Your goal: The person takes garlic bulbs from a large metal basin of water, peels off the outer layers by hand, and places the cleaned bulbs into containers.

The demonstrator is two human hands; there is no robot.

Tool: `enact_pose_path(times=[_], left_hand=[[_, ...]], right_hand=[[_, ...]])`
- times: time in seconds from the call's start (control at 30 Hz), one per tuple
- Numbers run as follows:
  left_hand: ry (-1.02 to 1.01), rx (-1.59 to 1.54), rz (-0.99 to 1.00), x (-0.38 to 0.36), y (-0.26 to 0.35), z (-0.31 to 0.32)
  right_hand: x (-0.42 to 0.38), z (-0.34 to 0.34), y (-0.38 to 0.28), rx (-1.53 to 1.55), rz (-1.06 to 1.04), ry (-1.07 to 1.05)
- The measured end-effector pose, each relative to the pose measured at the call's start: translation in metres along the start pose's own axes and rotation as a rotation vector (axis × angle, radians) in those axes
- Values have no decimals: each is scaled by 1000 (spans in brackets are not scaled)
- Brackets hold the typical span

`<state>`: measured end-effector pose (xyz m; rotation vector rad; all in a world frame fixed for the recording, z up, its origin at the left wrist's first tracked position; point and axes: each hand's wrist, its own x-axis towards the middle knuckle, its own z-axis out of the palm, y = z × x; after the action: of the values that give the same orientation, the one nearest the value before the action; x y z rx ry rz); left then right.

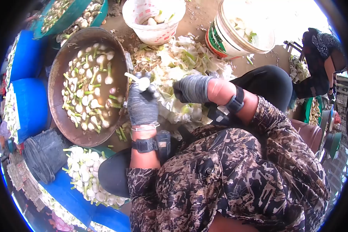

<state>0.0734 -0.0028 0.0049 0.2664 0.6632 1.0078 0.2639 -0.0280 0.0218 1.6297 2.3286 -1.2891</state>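
Note:
My left hand (143, 98), in a grey knit glove, is closed around a white garlic bulb (144, 83) whose short stem points up to the left. It is beside the right rim of a wide brown basin (55, 83), where trimmed garlic bulbs (89, 92) with green stem stubs float in murky water. To the right, my right hand (191, 89) wears a matching glove and is curled closed above a heap of peeled garlic skins (181, 65). Its fingers face away, so whatever it may hold is hidden. The hands are apart.
A white bucket (150, 34) and a larger printed bucket (220, 44) hold some bulbs ahead. Blue tubs (31, 110) line the left side, and a pile of white bulbs (87, 174) is by my knee. Another person (324, 58) is at the upper right.

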Motion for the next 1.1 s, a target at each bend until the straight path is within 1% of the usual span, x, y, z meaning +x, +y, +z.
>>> enact_pose_path(times=[0.07,0.1,0.13,0.17,0.2,0.27,0.3,0.33,0.37,0.4,0.47,0.5,0.53,0.57,0.6,0.63,0.67,0.7,0.73,0.77,0.83,0.87,0.9,0.93,0.97,1.0,1.03,1.07,1.1], left_hand=[[97,170,114,4,5,-3],[84,302,178,0,4,4],[87,563,251,-6,0,5],[23,846,349,-4,-7,5],[-42,1129,439,-2,-14,4],[-126,1581,655,-11,-18,23],[-138,1536,767,-12,-19,26],[-151,1489,874,-13,-19,27],[-120,1311,685,-17,-19,26],[-61,1212,637,-16,-15,27],[97,948,480,-25,-5,31],[127,956,473,-26,-2,22],[158,963,466,-26,1,13],[191,851,486,-29,3,10],[221,738,503,-30,5,8],[228,729,525,-30,6,2],[235,720,548,-29,6,-5],[246,723,498,-32,12,-7],[260,725,447,-34,17,-10],[266,681,414,-36,23,-9],[291,666,420,-38,27,-14],[301,657,432,-37,29,-16],[316,687,489,-33,25,-28],[329,673,498,-34,28,-29],[354,695,493,-37,33,-30],[381,715,488,-39,37,-33],[388,712,497,-39,40,-37],[406,884,606,-39,44,-42],[421,971,664,-40,47,-44]], right_hand=[[1,1,5,-41,192,-98],[1,-1,5,-50,178,-102],[1,-2,7,564,222,-45],[2,-2,9,1181,263,9],[6,2,17,1647,170,-83],[4,-11,0,1894,0,-50],[18,-6,-2,1802,7,75],[17,-7,3,1842,13,122],[15,-9,6,1881,17,169],[18,-15,22,2126,-15,142],[11,-50,70,2210,-217,345],[5,-70,100,2257,-560,310],[-7,-87,114,2271,-700,513],[-19,-103,127,2269,-851,713],[-24,-117,121,2206,-771,1160],[-18,-121,115,2198,-766,1156],[-7,-123,111,2170,-554,1315],[8,-123,100,2125,-337,1463],[30,-111,84,1965,-235,1362],[52,-101,64,1868,-105,1220],[107,-74,45,1746,-341,566],[134,-65,-3,1622,-89,618],[163,-56,-30,1428,-61,515],[192,-49,-57,1318,6,357],[225,-38,-75,1091,63,273],[259,-24,-84,908,20,222],[298,-12,-90,681,51,133],[336,9,-80,481,58,123],[372,28,-73,281,64,112]])
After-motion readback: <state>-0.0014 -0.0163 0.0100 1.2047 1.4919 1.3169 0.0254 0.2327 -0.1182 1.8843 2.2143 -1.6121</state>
